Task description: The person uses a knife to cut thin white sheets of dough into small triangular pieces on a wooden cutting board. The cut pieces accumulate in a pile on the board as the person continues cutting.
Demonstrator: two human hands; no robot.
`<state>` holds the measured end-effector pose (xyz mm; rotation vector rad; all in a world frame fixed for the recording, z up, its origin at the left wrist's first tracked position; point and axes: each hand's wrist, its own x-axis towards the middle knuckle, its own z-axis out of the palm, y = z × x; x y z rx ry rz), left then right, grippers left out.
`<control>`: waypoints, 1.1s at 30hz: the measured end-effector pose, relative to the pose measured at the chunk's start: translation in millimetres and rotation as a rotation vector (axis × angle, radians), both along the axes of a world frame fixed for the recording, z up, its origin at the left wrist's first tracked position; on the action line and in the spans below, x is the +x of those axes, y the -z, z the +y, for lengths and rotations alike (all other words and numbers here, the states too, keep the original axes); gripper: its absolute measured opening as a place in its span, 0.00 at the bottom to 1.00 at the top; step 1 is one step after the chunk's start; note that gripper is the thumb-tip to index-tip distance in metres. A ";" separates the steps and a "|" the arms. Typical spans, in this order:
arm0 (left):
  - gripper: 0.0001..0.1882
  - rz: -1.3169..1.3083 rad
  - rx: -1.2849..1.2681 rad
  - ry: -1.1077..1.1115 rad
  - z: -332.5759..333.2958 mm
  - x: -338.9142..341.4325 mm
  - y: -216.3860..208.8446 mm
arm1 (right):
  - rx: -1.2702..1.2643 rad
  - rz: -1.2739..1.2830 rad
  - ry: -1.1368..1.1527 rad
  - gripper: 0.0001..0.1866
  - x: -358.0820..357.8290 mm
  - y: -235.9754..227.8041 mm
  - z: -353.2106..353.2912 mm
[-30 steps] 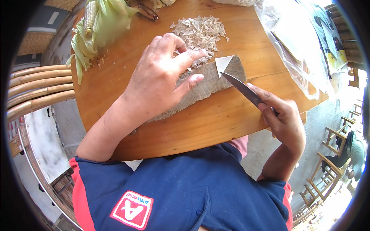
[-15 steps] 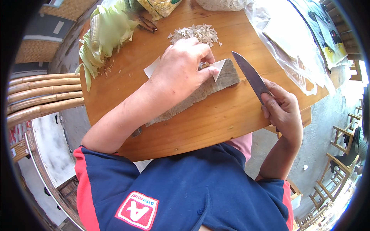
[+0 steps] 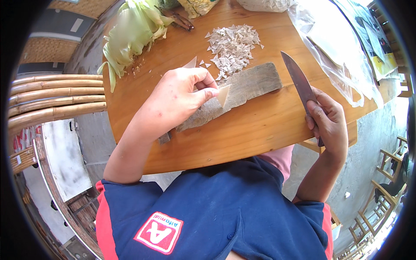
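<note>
Pale triangle [image 3: 223, 94], head view, one item: placed over the middle of the grey wooden board [image 3: 258, 82]. Risk: a slack pinch could drop it; a blade brought carelessly to the board could nick the fingertips there. Position: at the left hand's [image 3: 184, 91] fingertips, well apart from the right hand [image 3: 328, 116]. Left: thumb and forefinger closed on the triangle; contact with the board is hard to judge. Right: closed round a knife [image 3: 300, 79], right of the board. Small cut pieces [image 3: 234, 47]: heaped beyond the board.
</note>
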<state>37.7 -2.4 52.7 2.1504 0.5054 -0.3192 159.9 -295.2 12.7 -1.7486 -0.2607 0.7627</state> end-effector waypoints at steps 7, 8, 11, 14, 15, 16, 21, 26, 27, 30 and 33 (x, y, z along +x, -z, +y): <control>0.09 -0.189 0.229 0.120 -0.1 -0.8 13.5 | -0.128 -0.188 -0.034 0.23 -8.8 5.3 7.8; 0.09 -0.252 0.299 0.139 0.6 -4.5 16.6 | -0.123 -0.259 -0.047 0.23 -13.8 8.1 9.4; 0.10 -0.414 0.451 0.187 -1.0 -19.7 18.0 | -0.172 -0.425 -0.126 0.28 -35.7 -2.5 24.6; 0.12 -0.549 0.494 0.213 -10.5 -37.1 22.4 | -0.185 -0.633 -0.294 0.30 -54.3 -14.0 44.6; 0.13 -0.589 0.498 0.217 -14.3 -42.1 24.5 | -0.228 -0.694 -0.362 0.31 -59.0 -16.8 50.2; 0.16 -0.575 0.487 0.223 -17.4 -46.2 26.2 | -0.287 -0.732 -0.416 0.31 -62.8 -20.5 55.5; 0.20 -0.639 0.506 0.207 -20.9 -51.1 45.2 | -0.509 -0.826 -0.557 0.36 -66.9 -35.5 67.7; 0.22 -0.668 0.513 0.215 -19.5 -53.7 50.6 | -0.558 -0.880 -0.593 0.38 -63.1 -37.9 70.7; 0.23 -0.666 0.509 0.216 -19.0 -54.4 51.6 | -0.563 -0.881 -0.597 0.38 -63.0 -39.1 71.6; 0.24 -0.671 0.509 0.217 -18.1 -56.1 54.4 | -0.579 -0.890 -0.614 0.38 -62.6 -41.7 73.7; 0.25 -0.690 0.515 0.214 -17.8 -56.3 57.4 | -0.593 -0.917 -0.637 0.38 -60.6 -41.8 73.9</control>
